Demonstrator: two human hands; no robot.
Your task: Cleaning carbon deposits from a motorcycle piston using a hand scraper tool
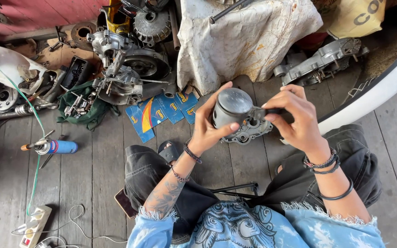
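My left hand (207,124) grips a grey metal piston (233,108) from the left side, holding it up over my lap with its domed top facing me. My right hand (292,117) pinches a short dark tool or pin (265,111) against the piston's right side. Directly under the piston on the wooden floor (102,160) lies a small grey engine cover (249,131), partly hidden by the piston and my hands. I sit cross-legged in dark trousers, with bracelets on both wrists.
Several blue parts boxes (161,112) lie on the planks. Engine cases (125,64) and loose parts on a green cloth (86,110) sit at back left, a casing (322,62) at back right. A blue gas torch (56,147), a power strip (35,225), a phone (125,203).
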